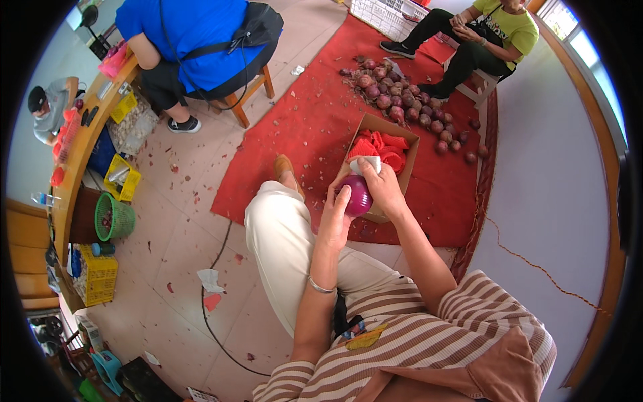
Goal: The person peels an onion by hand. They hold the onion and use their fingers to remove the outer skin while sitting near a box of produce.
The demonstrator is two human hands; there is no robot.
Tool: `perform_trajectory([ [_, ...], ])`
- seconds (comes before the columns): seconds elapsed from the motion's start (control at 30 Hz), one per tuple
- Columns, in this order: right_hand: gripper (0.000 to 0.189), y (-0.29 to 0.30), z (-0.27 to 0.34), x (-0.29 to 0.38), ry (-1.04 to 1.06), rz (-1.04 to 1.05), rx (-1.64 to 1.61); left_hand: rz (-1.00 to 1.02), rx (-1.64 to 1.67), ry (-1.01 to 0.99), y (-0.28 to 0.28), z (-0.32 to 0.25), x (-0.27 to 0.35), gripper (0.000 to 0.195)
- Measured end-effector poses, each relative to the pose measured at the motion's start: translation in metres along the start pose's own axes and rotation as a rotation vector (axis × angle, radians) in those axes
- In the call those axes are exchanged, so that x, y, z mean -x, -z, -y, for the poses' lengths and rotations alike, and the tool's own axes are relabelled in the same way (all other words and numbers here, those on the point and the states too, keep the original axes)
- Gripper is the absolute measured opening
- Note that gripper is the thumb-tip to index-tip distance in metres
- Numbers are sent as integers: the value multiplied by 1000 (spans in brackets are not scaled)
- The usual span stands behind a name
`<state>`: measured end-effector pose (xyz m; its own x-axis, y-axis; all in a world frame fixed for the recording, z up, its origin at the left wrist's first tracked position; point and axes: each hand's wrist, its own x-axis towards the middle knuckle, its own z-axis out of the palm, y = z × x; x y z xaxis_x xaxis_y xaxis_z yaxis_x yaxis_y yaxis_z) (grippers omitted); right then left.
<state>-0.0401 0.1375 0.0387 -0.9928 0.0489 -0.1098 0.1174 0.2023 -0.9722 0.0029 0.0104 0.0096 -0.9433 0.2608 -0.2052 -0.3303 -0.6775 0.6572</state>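
A peeled red onion [358, 200], smooth and glossy purple, rests in my left hand [335, 213], with the thumb on its near side. My right hand [386, 188] pinches a folded white tissue or cloth [366, 165] between thumb and fingers, just beyond the onion. The right palm is close against the onion's right side; whether it touches is hard to tell. Below both hands an open cardboard box [413, 151] stands on the red carpet, holding red mesh netting [382, 145]. My hands hide the box's near left part.
Unpeeled red onions [402, 95] lie heaped on the red carpet [281, 145]. A seated person [507, 30] sits behind them; another person [201, 45] sits on a wooden stool at left. A black cable [208, 316] crosses the tiled floor. A green basket [120, 216] stands by the counter.
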Motion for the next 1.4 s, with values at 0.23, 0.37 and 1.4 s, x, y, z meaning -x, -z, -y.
perform_trajectory([
  [0.23, 26, -27, 20, 36, 549, -36, 420, -109, 169, 30, 22, 18, -9, 44],
  [0.37, 32, -10, -4, 5, -35, 34, -224, -72, 35, 44, 11, 8, -4, 49],
  [1.4, 30, -16, 3, 22, 353, -236, -17, -43, 124, -14, 4, 2, -4, 60],
])
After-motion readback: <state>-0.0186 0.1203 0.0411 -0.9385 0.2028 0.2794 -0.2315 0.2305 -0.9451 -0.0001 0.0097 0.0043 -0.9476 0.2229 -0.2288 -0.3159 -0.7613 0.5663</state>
